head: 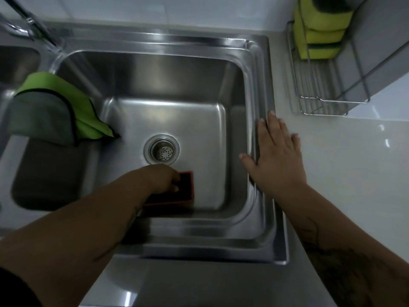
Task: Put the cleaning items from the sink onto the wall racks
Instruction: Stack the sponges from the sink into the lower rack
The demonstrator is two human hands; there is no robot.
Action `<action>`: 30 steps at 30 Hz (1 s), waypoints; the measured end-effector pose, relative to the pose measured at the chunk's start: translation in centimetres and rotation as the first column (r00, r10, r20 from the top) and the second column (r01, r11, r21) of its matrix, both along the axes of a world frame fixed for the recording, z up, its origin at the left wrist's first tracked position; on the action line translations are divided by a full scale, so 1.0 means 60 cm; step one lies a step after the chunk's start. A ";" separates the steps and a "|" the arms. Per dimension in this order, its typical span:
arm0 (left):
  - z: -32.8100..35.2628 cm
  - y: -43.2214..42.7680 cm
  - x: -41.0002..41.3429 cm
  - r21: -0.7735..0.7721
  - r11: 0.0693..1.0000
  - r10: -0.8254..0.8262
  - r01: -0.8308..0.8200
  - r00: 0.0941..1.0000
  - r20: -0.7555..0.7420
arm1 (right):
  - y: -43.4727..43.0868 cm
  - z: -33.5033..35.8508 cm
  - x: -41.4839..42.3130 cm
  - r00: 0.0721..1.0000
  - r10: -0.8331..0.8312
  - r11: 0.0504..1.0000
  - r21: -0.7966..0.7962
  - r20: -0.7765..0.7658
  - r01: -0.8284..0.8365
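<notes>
The left hand [164, 177] reaches down into the sink [262, 138], fingers curled onto a red-edged, dark-topped sponge [186, 188] at 6 o'clock from the drain [161, 149]. The right hand [274, 156] lies flat and spread on the sink's rim and the worktop [345, 173]. At 1 o'clock, yellow sponges [318, 29] fill a wire rack [327, 98].

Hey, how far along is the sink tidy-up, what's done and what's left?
Done: three yellow sponges already sit in the wire rack. In hand: the left hand is closing on the red sponge on the sink floor, not yet lifted. Left: that sponge and the cloths draped over the divider. The right hand rests flat on the rim.
</notes>
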State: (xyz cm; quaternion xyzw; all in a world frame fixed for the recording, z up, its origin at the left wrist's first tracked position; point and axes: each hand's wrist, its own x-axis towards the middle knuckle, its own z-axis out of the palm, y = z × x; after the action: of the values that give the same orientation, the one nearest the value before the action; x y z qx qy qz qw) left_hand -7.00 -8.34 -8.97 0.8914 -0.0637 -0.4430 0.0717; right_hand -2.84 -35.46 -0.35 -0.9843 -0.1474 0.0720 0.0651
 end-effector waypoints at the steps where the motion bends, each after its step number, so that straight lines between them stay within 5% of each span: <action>1: 0.003 -0.003 0.003 -0.010 1.000 0.003 -0.003 1.000 -0.006 | 0.000 0.000 0.000 1.000 -0.003 1.000 0.000 -0.004 0.003; 5: 0.033 -0.011 0.031 -0.079 0.991 0.108 -0.109 0.994 -0.019 | -0.003 0.005 0.002 0.999 0.021 0.999 0.038 -0.049 -0.019; 7: 0.068 -0.024 0.056 -0.213 0.930 0.286 -0.299 0.954 -0.088 | -0.013 0.016 0.001 0.996 0.019 0.992 0.124 -0.092 -0.007; 11: 0.191 -0.067 0.113 -0.544 0.486 0.576 -0.684 0.719 -0.390 | -0.054 0.031 -0.018 0.990 -0.066 0.972 0.215 -0.125 0.092; 14: 0.293 -0.131 0.167 -0.693 0.261 0.543 -0.672 0.696 -0.470 | -0.110 0.032 -0.035 0.990 -0.109 0.969 0.211 -0.093 0.126; 18: 0.367 -0.251 0.221 -0.772 0.078 0.571 -0.631 0.663 -0.484 | -0.173 0.022 -0.041 0.993 -0.090 0.986 0.136 -0.082 0.100; 30: 0.372 -0.409 0.312 -0.703 0.132 0.722 -0.699 0.554 -0.415 | -0.186 0.010 -0.037 0.996 -0.091 0.983 0.156 -0.019 0.093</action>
State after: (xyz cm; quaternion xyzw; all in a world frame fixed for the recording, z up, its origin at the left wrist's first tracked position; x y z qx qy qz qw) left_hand 11.70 -32.91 13.33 0.6733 0.1686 -0.2585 0.6719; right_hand -5.08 -46.63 0.24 -0.9814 -0.1065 0.0630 0.1467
